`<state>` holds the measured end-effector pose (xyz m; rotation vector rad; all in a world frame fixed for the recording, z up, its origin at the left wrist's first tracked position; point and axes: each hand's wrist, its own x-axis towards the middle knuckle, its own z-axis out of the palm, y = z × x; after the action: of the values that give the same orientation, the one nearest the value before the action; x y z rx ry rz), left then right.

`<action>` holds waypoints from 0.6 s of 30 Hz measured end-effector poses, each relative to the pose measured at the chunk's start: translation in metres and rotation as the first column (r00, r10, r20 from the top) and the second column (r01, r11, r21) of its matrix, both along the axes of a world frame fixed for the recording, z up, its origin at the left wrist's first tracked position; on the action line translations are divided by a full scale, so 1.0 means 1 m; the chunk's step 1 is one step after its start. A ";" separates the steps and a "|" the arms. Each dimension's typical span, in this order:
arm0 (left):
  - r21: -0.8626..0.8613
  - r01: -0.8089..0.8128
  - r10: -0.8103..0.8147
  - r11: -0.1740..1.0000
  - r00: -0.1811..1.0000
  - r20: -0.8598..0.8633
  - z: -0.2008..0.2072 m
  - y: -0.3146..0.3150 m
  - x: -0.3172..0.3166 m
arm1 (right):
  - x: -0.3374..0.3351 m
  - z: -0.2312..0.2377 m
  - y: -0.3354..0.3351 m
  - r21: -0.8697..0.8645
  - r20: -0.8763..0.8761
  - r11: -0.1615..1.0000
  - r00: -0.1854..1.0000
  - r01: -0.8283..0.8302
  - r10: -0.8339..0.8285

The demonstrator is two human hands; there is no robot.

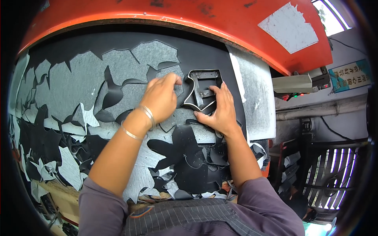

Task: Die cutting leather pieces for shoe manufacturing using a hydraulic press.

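Observation:
My right hand point(221, 112) is closed on a metal cutting die point(199, 96), fingers over its right wall and crossbar, thumb at its lower edge. The die is an open steel frame with a notched left side and inner crossbars. It rests on a black sheet point(202, 49), by the edge of cut-out areas. Left of the die, apart from it, my left hand point(162, 96) has its fingers curled over the pale cutting board point(122, 65). Whatever those fingers may hold is hidden. Two bracelets point(145, 114) circle my left wrist. Thin black strips point(114, 94) lie left of that hand.
An orange-red machine beam point(157, 11) spans the far side. Black and pale offcuts point(189, 157) are heaped along the near edge, close to my forearms. A pale board edge point(258, 94) lies to the right, with a grey pipe point(311, 112) beyond it.

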<state>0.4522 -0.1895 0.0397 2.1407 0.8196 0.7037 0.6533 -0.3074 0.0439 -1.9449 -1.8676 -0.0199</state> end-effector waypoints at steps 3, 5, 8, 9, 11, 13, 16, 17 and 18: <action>0.018 0.079 -0.078 0.997 0.995 -0.068 -0.005 0.008 0.003 | -0.003 -0.003 0.000 0.006 -0.013 1.000 1.000 -0.005 0.005; 0.020 0.087 -0.085 0.996 0.993 -0.080 -0.006 0.007 0.005 | -0.002 -0.003 -0.001 0.007 -0.017 1.000 1.000 0.001 -0.001; 0.035 0.112 -0.109 0.993 0.991 -0.072 -0.004 0.011 0.005 | -0.003 -0.001 0.002 0.025 -0.006 1.000 1.000 0.016 -0.016; 0.035 0.111 -0.108 0.993 0.992 -0.073 -0.004 0.011 0.005 | -0.003 -0.001 0.002 0.025 -0.002 0.999 1.000 0.023 -0.023; 0.035 0.131 -0.127 0.991 0.987 -0.099 -0.004 0.011 0.004 | -0.004 -0.001 0.002 0.026 0.003 0.999 1.000 0.029 -0.029; 0.043 0.133 -0.128 0.990 0.986 -0.110 -0.005 0.013 0.004 | -0.004 -0.002 0.004 0.031 0.012 0.999 0.999 0.030 -0.030; 0.053 0.143 -0.136 0.988 0.983 -0.120 -0.006 0.015 0.003 | -0.006 -0.001 0.005 0.037 0.018 0.999 1.000 0.017 -0.018; 0.054 0.149 -0.142 0.987 0.983 -0.119 -0.006 0.014 0.002 | -0.006 -0.001 0.005 0.040 0.029 0.999 0.999 0.014 -0.015; 0.053 0.149 -0.142 0.987 0.982 -0.123 -0.006 0.013 0.002 | -0.006 -0.001 0.003 0.036 0.035 0.999 0.999 0.017 -0.019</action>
<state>0.4545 -0.1763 0.0333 2.2903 0.7013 0.5370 0.6471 -0.3040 0.0427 -1.9493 -1.8594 -0.0925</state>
